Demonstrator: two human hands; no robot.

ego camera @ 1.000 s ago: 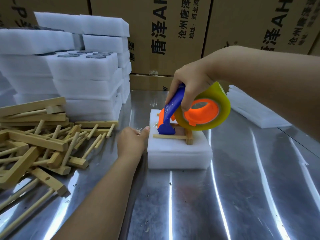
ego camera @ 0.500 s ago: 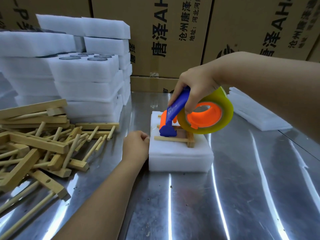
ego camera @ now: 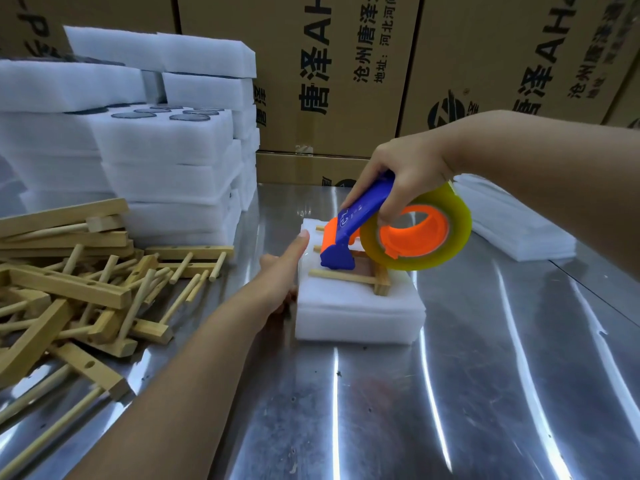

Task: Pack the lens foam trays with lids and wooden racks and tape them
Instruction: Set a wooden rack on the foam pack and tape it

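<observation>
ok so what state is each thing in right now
foam pack: lidded, lying flat
wooden rack: lying on top of the foam pack
tape dispenser: tilted nose-down over the wooden rack
right hand: grips the tape dispenser
left hand: one finger straight against the foam pack's left edge
foam tray stack: piled; one tray uncovered, lenses showing
loose racks: jumbled heap

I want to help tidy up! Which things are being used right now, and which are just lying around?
In use: foam tray, wooden rack on it, tape dispenser, left hand, right hand.
Lying about: rack pile, foam stacks, foam sheets, cardboard boxes.
</observation>
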